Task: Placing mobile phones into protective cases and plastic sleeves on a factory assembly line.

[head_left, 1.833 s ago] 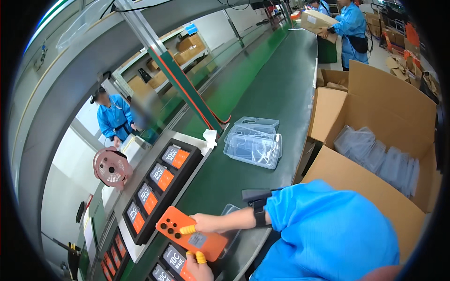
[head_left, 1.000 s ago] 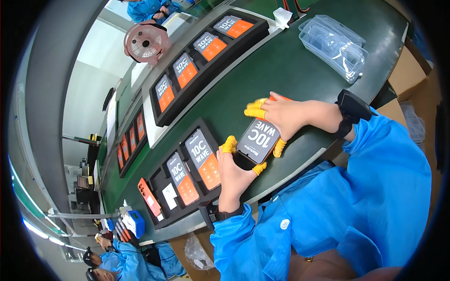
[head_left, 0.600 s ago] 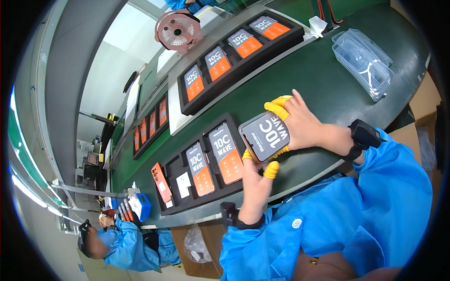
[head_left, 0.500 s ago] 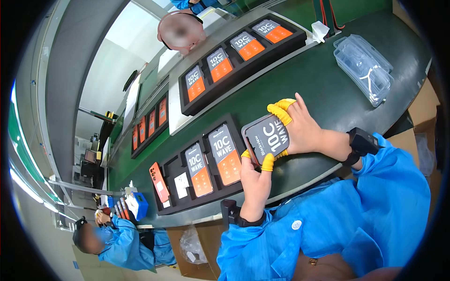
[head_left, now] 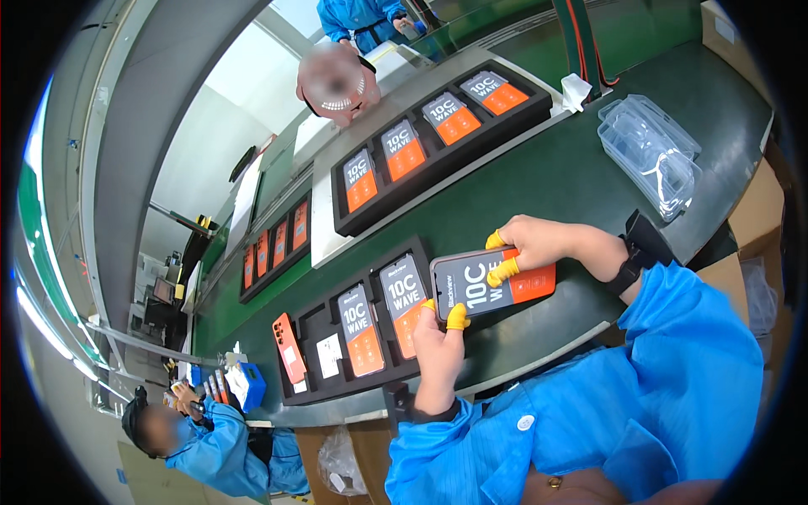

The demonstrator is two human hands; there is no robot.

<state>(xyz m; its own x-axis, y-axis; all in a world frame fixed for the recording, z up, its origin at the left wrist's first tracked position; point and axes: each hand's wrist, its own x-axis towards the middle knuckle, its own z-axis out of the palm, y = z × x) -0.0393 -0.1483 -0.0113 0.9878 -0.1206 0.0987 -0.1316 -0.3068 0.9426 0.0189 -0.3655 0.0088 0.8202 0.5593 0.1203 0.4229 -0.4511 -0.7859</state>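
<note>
A smartphone [head_left: 475, 278] with a grey and orange front lies tilted between my hands, above the near black tray's right end. My left hand [head_left: 439, 353] pinches its lower left edge between thumb and finger, both in yellow finger cots. My right hand [head_left: 543, 242], also with yellow cots, grips the upper edge, fingers lying over the front. Beside them, the black tray [head_left: 313, 389] holds two more phones, front up: one [head_left: 360, 328] in the middle and another [head_left: 401, 295] by my left hand. An orange phone [head_left: 289, 349], back up, rests at its left end near a white card [head_left: 329, 355].
A second black tray [head_left: 353, 225] with several phones stands on the far conveyor, and a third tray [head_left: 246, 295] lies farther left. Clear plastic boxes [head_left: 648, 156] are at the right. Co-workers in blue work at the left [head_left: 227, 446] and at the back [head_left: 358, 17].
My right hand has shifted from the phone's right end to its upper edge, uncovering the orange half. The phone lies flatter and lower. My left hand keeps its pinch.
</note>
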